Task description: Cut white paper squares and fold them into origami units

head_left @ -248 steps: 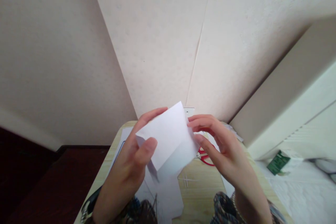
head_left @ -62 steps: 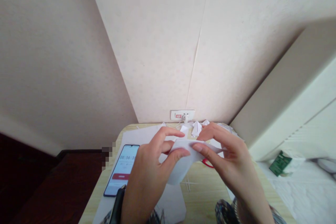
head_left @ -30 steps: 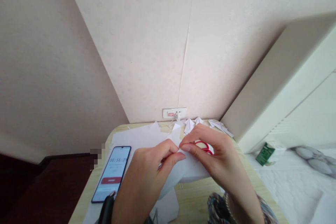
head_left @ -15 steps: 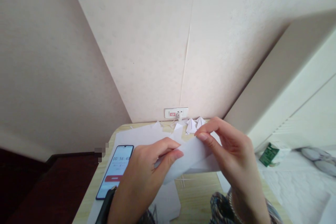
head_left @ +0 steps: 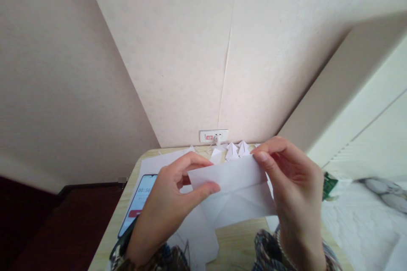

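Note:
Both my hands hold a white sheet of paper (head_left: pixel 235 190) above a small wooden table (head_left: pixel 237 245). My left hand (head_left: pixel 171 207) pinches the left end of its folded top strip between thumb and forefinger. At the right end, my right hand (head_left: pixel 292 186) pinches the same strip, thumb in front and fingers behind. The paper is spread wide between them, and crease lines show on its lower part.
A phone (head_left: pixel 138 207) with a running timer lies at the table's left, on flat white sheets (head_left: pixel 159 163). Several small folded paper shapes (head_left: pixel 237 150) stand at the far edge under a wall socket (head_left: pixel 213 136). A bed (head_left: pixel 362 220) with a green packet (head_left: pixel 329 184) is at the right.
The paper has been opened out from a narrow fold into a wide sheet. My hands have drawn apart, the right one moving right and up.

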The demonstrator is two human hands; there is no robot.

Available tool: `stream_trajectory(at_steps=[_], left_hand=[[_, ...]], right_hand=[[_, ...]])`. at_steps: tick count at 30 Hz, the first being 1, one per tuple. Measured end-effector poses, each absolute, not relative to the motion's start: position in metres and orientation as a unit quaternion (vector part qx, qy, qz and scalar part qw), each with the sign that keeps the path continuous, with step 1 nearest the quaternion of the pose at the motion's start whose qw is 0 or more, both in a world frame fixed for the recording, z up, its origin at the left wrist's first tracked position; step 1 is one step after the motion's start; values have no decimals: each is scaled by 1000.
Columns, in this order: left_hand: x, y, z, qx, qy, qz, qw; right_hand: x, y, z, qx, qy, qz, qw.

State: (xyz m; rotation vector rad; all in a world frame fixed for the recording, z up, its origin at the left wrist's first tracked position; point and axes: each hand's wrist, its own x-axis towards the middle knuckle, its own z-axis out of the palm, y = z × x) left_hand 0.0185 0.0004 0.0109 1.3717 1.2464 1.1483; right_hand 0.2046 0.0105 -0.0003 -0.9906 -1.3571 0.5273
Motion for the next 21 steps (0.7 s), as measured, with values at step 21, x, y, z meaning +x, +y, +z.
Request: stream_trajectory(at_steps=[21], left_hand=[[27,-4,8,503,532,537,419]], right_hand=[[198,10,-3,-398,-563,282,668]])
